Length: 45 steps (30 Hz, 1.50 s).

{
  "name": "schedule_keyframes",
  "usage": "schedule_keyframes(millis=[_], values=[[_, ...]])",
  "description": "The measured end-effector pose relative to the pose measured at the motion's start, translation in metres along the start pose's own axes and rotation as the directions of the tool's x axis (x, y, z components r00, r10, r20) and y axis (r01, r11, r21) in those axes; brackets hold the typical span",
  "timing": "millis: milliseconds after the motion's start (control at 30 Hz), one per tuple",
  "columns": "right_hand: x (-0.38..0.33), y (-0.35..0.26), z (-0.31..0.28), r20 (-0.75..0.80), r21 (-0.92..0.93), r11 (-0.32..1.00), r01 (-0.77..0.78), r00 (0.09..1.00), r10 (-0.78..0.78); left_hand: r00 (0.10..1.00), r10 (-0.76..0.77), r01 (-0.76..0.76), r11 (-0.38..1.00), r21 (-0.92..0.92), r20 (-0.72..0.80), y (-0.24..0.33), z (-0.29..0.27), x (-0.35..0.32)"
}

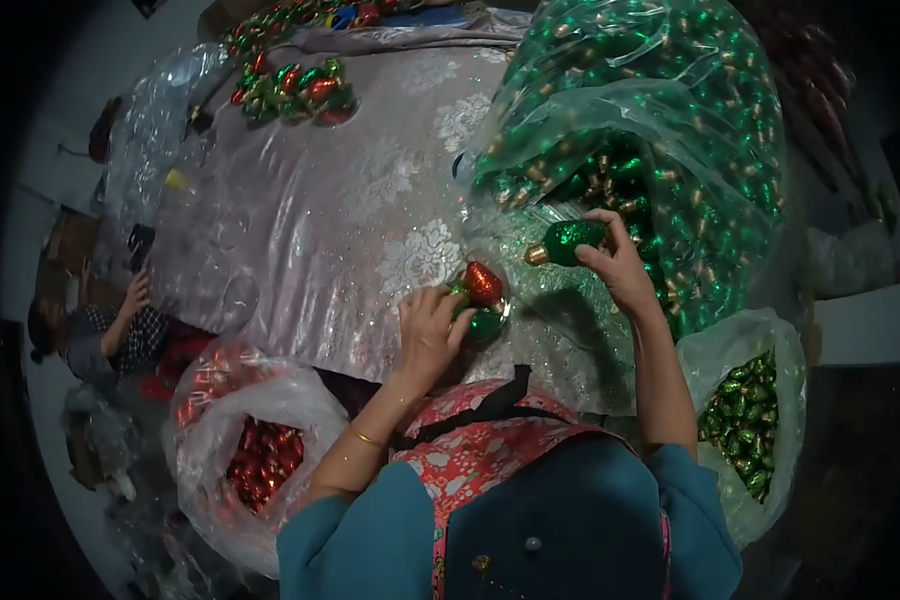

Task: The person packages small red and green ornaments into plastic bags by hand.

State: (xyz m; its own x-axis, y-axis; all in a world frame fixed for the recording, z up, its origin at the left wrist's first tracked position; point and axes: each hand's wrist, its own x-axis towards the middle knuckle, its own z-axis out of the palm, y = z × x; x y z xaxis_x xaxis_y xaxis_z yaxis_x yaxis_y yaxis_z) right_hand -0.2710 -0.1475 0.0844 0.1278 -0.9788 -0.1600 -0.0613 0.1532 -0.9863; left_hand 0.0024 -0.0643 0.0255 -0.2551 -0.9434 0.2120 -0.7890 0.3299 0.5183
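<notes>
My right hand (pixel 620 262) grips a green glittery bulb-shaped ornament (pixel 577 238) by its rounded end, and its gold cap points left. To the left, my left hand (pixel 432 330) curls its fingers round a small cluster of ornaments on the table. A red glittery ornament (pixel 483 284) tops this cluster, with a shiny green ornament (pixel 484 324) below it. My left fingers partly cover the rest. Right beside my right hand, a large clear bag (pixel 710 110) lies open, full of green bulb ornaments with gold caps.
The table's pale floral cover (pixel 350 200) is dotted with glitter. A red-and-green ornament garland (pixel 300 90) lies at the far left. Bags of small red ornaments (pixel 265 460) and small green ornaments (pixel 742 415) flank me. Another person (pixel 110 325) works at the left edge.
</notes>
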Motion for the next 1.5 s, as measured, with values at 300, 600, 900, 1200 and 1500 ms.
schedule_keyframes(millis=[300,600,900,1200,1500], values=[[-0.012,0.038,0.106,0.463,-0.682,0.421,0.597,0.799,-0.383,0.988,-0.021,-0.025,0.954,-0.297,-0.151,-0.038,0.014,0.008],[-0.008,0.050,0.113,0.549,-0.773,0.184,0.607,0.786,-0.285,0.997,0.040,-0.060,0.954,-0.294,-0.073,-0.047,0.017,0.008],[-0.008,0.042,0.116,0.499,-0.745,0.261,0.614,0.773,-0.392,0.978,0.114,-0.056,0.950,-0.309,0.175,-0.047,-0.004,0.024],[-0.012,0.005,0.111,0.484,-0.810,0.237,0.536,0.840,-0.245,0.991,0.110,-0.082,0.946,-0.312,0.072,-0.049,0.006,0.014],[-0.001,0.041,0.129,0.459,-0.790,0.249,0.560,0.810,-0.365,0.999,-0.011,0.025,0.904,-0.427,0.035,-0.052,0.014,0.011]])
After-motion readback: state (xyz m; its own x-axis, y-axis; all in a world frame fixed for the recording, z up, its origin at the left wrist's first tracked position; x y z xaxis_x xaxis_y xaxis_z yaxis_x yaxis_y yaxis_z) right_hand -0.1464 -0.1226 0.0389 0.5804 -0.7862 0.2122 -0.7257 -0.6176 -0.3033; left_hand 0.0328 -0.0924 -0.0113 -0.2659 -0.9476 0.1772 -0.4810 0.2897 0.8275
